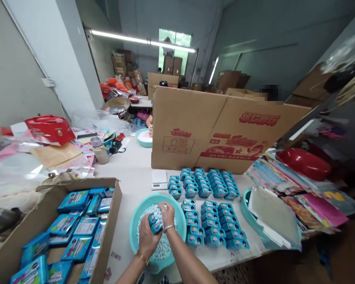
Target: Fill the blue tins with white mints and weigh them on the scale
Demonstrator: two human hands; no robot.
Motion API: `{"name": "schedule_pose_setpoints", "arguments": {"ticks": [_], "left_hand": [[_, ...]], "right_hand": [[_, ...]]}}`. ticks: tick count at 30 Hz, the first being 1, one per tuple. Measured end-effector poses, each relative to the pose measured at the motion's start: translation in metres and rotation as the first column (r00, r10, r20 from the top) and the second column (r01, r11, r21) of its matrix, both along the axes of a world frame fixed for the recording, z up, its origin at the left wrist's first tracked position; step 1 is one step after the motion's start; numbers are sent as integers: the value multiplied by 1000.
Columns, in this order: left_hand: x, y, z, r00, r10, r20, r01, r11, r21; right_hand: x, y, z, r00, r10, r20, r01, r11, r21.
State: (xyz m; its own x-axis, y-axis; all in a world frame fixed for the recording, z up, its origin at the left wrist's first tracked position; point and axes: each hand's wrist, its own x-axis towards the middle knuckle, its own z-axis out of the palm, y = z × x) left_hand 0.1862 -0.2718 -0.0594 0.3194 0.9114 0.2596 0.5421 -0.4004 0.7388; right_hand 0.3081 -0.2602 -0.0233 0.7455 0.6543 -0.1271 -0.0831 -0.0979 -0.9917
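A turquoise basin (pixel 134 221) full of small white pellets (pixel 161 249) stands in front of me on the white table. Over it my left hand (pixel 148 238) grips a small blue box (pixel 154 225) that is tilted, with white pellets heaped at its upper end. My right hand (pixel 168 216) bends its fingers over that heap, closed around some pellets at the box's top. Part of the box is hidden by my hands. Rows of similar blue boxes (pixel 211 221) stand just right of the basin, several with a dark round spot showing.
On the left is an open carton (pixel 114 213) with flat blue packs. A white scale (pixel 159 179) sits behind the basin. An upright cardboard sheet (pixel 207 130) screens the far side, where a person's arm shows by another basin (pixel 143 142). At right are a turquoise tub (pixel 248 209) and stacked printed sheets.
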Motion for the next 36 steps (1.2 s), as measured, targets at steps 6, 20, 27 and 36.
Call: {"name": "schedule_pose_setpoints", "arguments": {"ticks": [6,20,27,36], "left_hand": [[-1,4,6,998,-14,-59,10,998,-62],[-2,17,16,979,-130,-158,121,991,-64],[-2,8,9,991,-93,-101,89,995,-45],[-1,12,4,990,-87,-114,74,991,-112]], "right_hand": [[-2,5,-11,996,-35,-77,34,999,-12],[0,0,-12,988,-23,-154,25,1000,11],[-7,1,-13,995,-52,-82,55,998,35],[-7,-7,-1,991,-8,-131,14,999,43]]}}
